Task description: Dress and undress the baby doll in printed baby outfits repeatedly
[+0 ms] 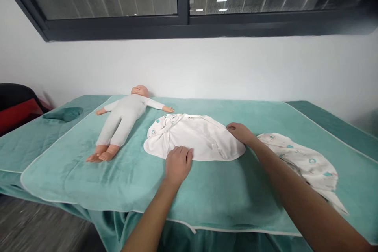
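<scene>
A white baby garment lies spread on the teal blanket, a small label at its far edge and teal-and-grey print showing at its left end. My left hand rests on its near edge, fingers side by side on the cloth and thumb a little apart. At the garment's right end, my right hand has its fingers closed on the edge; the fingertips are partly hidden. A second printed white baby garment lies crumpled on the right, partly covered by my right forearm.
A baby doll in a pale bodysuit lies face up at the left, one arm reaching toward the garment. The teal blanket has white piping. Behind stand a white wall and a dark-framed window. A red and black object is at far left.
</scene>
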{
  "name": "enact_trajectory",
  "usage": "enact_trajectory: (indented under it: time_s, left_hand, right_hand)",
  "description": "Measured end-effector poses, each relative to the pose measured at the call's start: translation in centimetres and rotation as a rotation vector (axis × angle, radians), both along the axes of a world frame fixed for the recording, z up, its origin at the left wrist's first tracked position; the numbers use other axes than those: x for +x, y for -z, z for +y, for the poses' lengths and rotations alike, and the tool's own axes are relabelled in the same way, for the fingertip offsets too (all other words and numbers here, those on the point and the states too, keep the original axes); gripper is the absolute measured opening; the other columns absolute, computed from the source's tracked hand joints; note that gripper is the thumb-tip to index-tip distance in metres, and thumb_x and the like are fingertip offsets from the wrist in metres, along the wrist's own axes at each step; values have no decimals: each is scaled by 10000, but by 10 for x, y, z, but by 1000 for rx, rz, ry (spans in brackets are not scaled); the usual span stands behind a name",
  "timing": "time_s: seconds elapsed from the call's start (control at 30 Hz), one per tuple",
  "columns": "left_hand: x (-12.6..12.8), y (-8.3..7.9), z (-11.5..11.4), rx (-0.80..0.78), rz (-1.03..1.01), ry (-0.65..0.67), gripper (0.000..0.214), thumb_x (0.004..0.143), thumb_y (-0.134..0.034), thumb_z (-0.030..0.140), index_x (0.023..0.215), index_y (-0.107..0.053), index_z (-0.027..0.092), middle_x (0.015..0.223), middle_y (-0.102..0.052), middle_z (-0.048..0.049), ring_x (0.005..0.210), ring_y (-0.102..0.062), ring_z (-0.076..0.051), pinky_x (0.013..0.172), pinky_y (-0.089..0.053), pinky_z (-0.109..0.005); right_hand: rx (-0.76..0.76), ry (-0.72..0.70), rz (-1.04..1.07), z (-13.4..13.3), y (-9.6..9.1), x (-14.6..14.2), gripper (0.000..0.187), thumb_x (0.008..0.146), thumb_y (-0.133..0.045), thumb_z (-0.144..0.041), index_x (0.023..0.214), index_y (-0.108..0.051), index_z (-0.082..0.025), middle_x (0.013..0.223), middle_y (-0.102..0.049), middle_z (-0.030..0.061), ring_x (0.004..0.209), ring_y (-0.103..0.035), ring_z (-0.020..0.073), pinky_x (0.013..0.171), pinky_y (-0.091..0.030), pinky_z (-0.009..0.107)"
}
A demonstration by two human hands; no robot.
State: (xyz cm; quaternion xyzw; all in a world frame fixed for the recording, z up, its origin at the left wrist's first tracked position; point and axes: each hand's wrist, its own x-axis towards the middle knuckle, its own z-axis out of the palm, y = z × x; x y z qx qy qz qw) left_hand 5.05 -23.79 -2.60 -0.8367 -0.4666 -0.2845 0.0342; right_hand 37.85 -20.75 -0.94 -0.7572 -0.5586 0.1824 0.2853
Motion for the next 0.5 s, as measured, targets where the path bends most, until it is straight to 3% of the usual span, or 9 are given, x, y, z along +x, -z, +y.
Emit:
enact_trajectory:
  time_s: [0.17,0.37,0.5]
  left_hand:
    - [1,3,0,-9,-22,3,354,1009,-435,305,698,-572,206,710,-653,-26,699,-577,-171,635,-316,-329]
    - [3,3,2,-96,-13,-10,367,1013,-419,323,702,-576,207,703,-658,-22,679,-580,-164,621,-308,-320]
    - [4,2,3,-142,-1,-10,372,1012,-410,327,703,-579,208,709,-664,-25,673,-583,-170,618,-313,-324]
  right_hand:
    - [-47,-153,150,-5,2,1,310,796,-569,-479,855,-730,-220,888,-748,18,848,-659,216,722,-469,285]
    - [203,23,439,-9,12,0,383,779,-603,-582,860,-661,-212,705,-653,-14,645,-562,162,586,-435,267]
    - [198,63,437,1,9,4,408,768,-624,-597,865,-663,-202,690,-657,11,617,-558,175,574,-441,292]
